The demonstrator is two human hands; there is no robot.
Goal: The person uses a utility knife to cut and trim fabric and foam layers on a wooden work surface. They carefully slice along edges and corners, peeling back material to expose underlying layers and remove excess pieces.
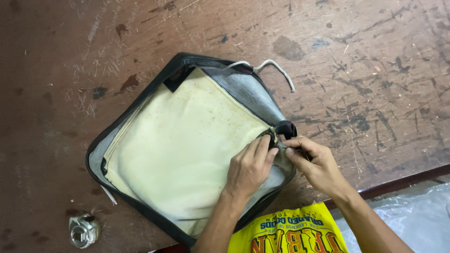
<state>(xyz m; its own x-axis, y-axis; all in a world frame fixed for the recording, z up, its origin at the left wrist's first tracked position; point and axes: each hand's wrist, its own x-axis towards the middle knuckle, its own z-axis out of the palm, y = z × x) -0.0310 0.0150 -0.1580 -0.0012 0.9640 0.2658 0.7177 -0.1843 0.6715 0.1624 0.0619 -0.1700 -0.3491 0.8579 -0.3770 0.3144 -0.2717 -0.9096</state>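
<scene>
scratched, stained brown wooden table (pixel 365 70), even light

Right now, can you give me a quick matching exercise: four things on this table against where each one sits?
Things:
1. white cord
2. metal piece
3. cream pad
4. left hand

Places:
A. inside the open case
B. on the case's right edge, by the right hand
C. table, bottom left
D. past the case's top corner

Pairs: 1-D, 2-C, 3-A, 4-B

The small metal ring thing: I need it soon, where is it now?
In the head view the metal ring lies on the brown table at the lower left, just below the open bag's bottom-left corner, well away from both hands.
</scene>
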